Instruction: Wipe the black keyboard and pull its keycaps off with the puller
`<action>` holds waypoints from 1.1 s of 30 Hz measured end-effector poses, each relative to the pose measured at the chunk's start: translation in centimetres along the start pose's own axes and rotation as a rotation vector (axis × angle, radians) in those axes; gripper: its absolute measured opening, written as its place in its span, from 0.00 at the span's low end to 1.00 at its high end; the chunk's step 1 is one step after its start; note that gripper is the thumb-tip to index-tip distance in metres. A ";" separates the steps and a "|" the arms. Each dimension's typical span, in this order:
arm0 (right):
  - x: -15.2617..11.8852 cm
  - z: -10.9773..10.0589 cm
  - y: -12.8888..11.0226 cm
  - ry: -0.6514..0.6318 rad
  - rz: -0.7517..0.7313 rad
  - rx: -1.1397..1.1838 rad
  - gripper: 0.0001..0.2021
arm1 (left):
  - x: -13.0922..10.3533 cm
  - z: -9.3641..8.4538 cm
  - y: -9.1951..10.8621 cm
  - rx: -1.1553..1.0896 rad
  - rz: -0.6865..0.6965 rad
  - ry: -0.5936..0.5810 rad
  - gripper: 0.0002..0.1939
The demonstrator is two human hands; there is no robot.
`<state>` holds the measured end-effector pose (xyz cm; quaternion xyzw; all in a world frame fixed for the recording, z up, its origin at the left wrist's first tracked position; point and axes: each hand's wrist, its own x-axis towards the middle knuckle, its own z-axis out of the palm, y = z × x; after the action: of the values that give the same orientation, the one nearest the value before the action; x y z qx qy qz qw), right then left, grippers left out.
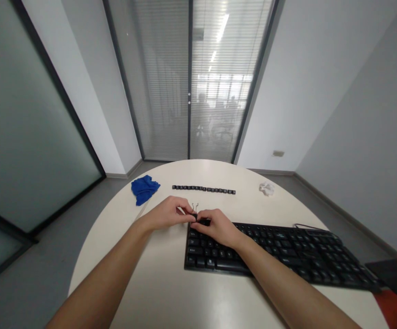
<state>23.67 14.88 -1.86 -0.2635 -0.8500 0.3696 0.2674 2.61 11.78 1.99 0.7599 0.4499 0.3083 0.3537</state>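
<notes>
Both my hands meet over the far left corner of a black keyboard (225, 264). Between the fingertips of my left hand (169, 212) is a small black piece with two thin bent wires standing up from it, which looks like a wire keycap puller (194, 215). My right hand (217, 225) has its thumb and fingers closed right beside it, above the keyboard's top row; what they grip is hidden. Farther back, a row of loose black keycaps (204, 188) lies in a line across the table.
The round white table (157, 283) carries a crumpled blue cloth (145, 188) at left and crumpled white tissue (267, 188) at right. A cable (308, 225) runs behind the keyboard. A dark chair part (395, 274) with red below stands at the right edge.
</notes>
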 end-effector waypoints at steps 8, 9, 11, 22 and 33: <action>0.2 0.0 0.1 0.035 -0.005 0.108 0.11 | -0.2 -0.9 -1.4 -0.044 -0.111 -0.062 0.17; 0.2 0.0 0.0 0.024 -0.011 0.122 0.11 | -0.2 -0.9 -1.5 -0.040 -0.123 -0.092 0.17; 0.2 0.0 -0.1 -0.002 -0.024 0.134 0.12 | -0.3 -0.9 -1.9 -0.033 -0.144 -0.140 0.18; 0.0 0.0 -0.2 -0.020 -0.042 0.034 0.15 | -0.2 0.0 -2.1 0.048 -0.224 -0.219 0.15; 0.1 0.0 -0.1 0.026 0.048 0.081 0.15 | 0.1 0.4 -2.8 -0.015 -0.221 -0.229 0.18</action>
<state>23.57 14.93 -1.75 -0.2775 -0.8242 0.4066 0.2800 1.64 12.74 -0.46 0.7334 0.4852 0.1820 0.4400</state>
